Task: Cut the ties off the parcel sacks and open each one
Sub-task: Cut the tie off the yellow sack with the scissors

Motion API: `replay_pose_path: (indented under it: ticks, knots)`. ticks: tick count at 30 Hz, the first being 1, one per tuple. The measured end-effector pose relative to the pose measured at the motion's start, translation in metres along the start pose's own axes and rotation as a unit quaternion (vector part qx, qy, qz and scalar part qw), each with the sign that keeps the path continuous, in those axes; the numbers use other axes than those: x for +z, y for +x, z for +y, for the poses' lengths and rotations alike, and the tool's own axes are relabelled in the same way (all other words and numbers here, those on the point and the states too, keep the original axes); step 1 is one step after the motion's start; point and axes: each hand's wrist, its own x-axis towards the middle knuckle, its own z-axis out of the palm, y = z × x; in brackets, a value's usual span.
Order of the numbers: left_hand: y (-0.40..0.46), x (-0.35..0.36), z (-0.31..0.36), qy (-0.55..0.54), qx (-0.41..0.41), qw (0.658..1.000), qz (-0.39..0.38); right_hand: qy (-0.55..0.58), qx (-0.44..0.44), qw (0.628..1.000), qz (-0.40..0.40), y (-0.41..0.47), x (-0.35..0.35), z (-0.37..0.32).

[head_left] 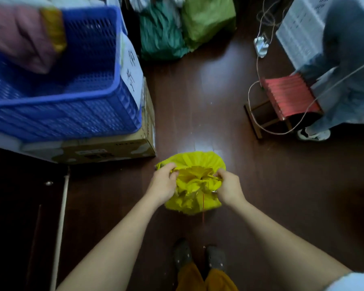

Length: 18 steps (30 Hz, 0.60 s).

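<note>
A yellow parcel sack (194, 164) stands on the dark floor in front of my feet, its mouth bunched into ruffled folds. My left hand (163, 183) grips the left side of the gathered mouth. My right hand (229, 186) pinches the right side of the mouth, and something small and metallic shows at its fingers; I cannot tell what. A thin red tie (203, 203) hangs down from the gathered mouth over the sack's near side.
A blue plastic crate (93, 97) sits on a cardboard box (114, 147) at the left. Green sacks (187, 28) lie at the back. A red stool (288, 97) with cables and another person's leg (345, 80) stand at the right. A pale pole (60, 227) lies at the left.
</note>
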Motion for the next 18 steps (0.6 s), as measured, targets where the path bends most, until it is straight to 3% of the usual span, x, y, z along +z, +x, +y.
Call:
replay_pose_path:
  ticks: [5, 12, 18]
  knots:
    - [-0.008, -0.042, 0.072, -0.092, -0.034, 0.995, 0.013, 0.030, -0.016, 0.999, 0.022, -0.009, -0.065, -0.059]
    - [-0.013, -0.088, 0.153, -0.224, -0.105, 0.967, 0.056, -0.025, -0.050, 0.998, 0.030, -0.011, -0.133, -0.131]
    - [0.023, -0.115, 0.224, -0.263, -0.153, 0.950, 0.064, -0.041, -0.049, 0.998, 0.000, 0.033, -0.186, -0.176]
